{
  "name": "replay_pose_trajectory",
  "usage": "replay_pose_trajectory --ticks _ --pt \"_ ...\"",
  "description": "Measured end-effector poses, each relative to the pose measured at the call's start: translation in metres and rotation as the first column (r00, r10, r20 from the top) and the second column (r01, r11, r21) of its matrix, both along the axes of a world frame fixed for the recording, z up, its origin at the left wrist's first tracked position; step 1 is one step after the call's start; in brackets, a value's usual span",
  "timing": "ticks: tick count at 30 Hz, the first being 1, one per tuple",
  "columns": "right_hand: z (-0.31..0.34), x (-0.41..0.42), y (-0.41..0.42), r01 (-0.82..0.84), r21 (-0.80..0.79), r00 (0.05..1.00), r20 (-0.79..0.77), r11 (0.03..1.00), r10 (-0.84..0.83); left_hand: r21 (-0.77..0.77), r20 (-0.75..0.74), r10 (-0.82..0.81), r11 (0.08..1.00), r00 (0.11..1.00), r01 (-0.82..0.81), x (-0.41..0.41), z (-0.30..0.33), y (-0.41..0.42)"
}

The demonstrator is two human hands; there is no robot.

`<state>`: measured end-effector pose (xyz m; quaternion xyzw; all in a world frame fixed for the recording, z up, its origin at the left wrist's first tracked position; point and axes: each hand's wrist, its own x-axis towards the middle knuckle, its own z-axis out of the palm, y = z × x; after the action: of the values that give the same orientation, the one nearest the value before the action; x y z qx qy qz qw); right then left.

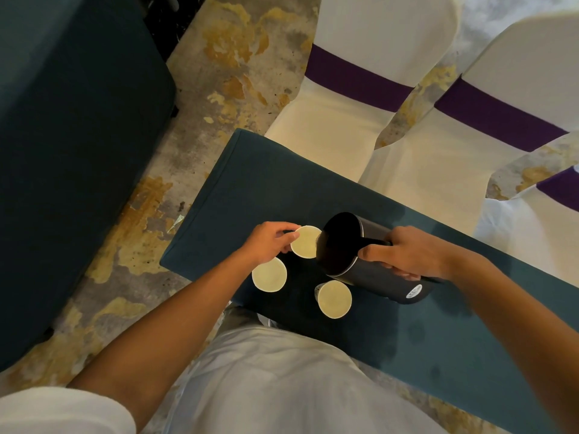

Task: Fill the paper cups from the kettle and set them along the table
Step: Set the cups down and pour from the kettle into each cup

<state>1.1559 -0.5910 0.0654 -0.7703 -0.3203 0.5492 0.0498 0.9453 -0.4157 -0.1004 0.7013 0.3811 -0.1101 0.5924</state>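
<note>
Right hand (pixel 410 255) grips kettle (pixel 369 261) handle, fingers curled tight; kettle tilted, mouth at 9 o'clock touching far cup (pixel 306 242). Left hand (pixel 269 242) pinches that cup's rim at 9 o'clock. Two more cups (pixel 269 274) near table (pixel 266 170) edge.

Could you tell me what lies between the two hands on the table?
In the head view, the paper cup held by the left hand and the tilted kettle gripped by the right hand.
</note>
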Motion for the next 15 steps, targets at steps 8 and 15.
replay_pose_trajectory --ticks 8,15 --pt "-0.003 -0.002 0.000 -0.010 0.001 1.000 0.000 1.000 0.010 0.015 -0.004 -0.016 1.000 1.000 0.016 -0.001 0.001 0.000" --pt "-0.003 -0.004 -0.023 0.027 0.056 0.999 0.040 0.998 -0.029 0.026 0.019 -0.009 1.000 1.000 0.009 -0.004 0.001 -0.002"
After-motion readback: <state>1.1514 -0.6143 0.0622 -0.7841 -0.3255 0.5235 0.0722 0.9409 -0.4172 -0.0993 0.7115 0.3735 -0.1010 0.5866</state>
